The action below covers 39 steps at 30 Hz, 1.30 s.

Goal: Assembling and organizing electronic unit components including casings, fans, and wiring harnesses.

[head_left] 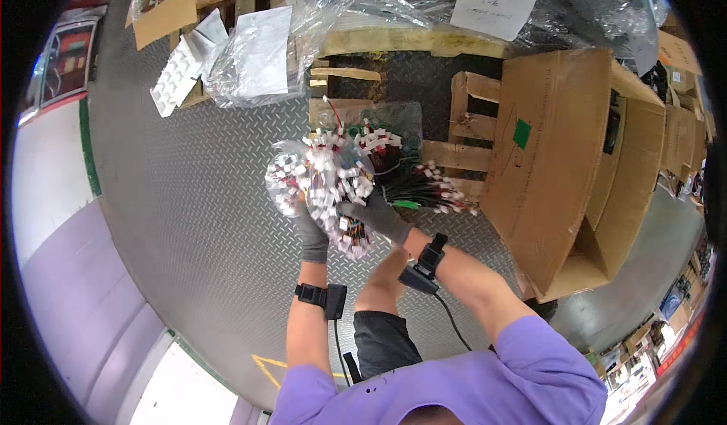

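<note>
Both my hands wear grey gloves and hold a large bundle of wire harnesses (331, 171) with many white connectors, part of it in clear plastic. My left hand (311, 232) grips the bundle from its lower left side, fingers partly hidden by the connectors. My right hand (377, 217) is closed on its right side. Just beyond my right hand lies another bundle of black wires (428, 189) with white and red ends and a green tag. More connectors with red wires (379, 141) sit on a clear plastic bag behind the held bundle.
A wooden pallet (473, 126) lies ahead on the patterned metal floor (182, 183). On the right stands a big open cardboard box (545, 145). Plastic-wrapped goods with paper sheets (261, 50) line the far side, beside a white foam tray (178, 77).
</note>
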Motion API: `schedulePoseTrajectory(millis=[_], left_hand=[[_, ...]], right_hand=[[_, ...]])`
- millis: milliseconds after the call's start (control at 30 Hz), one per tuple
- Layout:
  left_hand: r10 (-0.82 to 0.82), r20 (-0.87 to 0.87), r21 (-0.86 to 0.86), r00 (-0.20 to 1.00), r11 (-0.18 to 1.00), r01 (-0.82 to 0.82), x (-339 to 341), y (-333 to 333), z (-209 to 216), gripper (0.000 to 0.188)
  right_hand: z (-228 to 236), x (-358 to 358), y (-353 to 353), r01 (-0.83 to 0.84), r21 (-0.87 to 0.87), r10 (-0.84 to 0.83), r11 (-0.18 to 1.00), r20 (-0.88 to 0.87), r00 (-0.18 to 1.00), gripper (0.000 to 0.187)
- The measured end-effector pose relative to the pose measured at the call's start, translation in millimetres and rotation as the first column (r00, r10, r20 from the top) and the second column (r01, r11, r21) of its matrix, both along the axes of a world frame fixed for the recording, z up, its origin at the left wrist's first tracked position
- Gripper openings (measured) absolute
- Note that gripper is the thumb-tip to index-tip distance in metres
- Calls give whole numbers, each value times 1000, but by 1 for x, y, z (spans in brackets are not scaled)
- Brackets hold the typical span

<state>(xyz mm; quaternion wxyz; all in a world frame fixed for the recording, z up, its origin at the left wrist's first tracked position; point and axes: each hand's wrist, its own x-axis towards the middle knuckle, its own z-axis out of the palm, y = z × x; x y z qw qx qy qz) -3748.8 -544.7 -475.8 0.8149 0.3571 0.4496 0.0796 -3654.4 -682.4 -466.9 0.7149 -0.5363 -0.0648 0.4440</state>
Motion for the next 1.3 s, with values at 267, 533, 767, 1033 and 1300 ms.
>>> schedulePoseTrajectory(millis=[267,533,767,1033,1300], left_hand=[[-184,-237,228,954,944,239,23,-12,-55,62],[-319,-251,394,914,829,397,14,-16,-72,90],[-507,-338,514,793,607,606,3,-10,-88,96],[-345,-665,596,662,288,749,37,-11,-55,65],[-333,-493,571,804,573,588,26,-22,-73,74]], right_hand=[[-39,18,-3,-80,-571,366,817,407,837,80],[-10,6,-46,-139,-970,954,202,162,252,69],[-23,-3,-67,-476,-848,897,233,-2,442,79],[54,-29,-107,-565,-27,320,825,-802,505,51],[120,-21,-176,-547,-202,418,812,-453,788,71]])
